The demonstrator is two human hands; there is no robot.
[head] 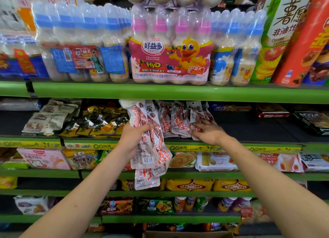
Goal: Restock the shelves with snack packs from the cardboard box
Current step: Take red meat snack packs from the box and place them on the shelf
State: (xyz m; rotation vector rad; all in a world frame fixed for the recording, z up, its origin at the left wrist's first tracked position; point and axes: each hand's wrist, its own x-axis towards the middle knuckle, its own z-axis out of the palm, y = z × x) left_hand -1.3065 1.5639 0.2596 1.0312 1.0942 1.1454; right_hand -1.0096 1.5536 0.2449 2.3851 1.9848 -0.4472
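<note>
snack packs (149,148) bunched in left hand (132,139) grip; right hand (206,130) fingers spread on shelved packs (178,120), cardboard box (187,234) mostly cut off.

I'm seeing a bunch of white-and-red snack packs (149,145) hanging from my left hand's (132,139) grip, fanning below it. Just right of that grip, a row of matching packs (178,120) is standing on the green shelf (267,145), under my right hand's (207,130) fingertips.
</note>
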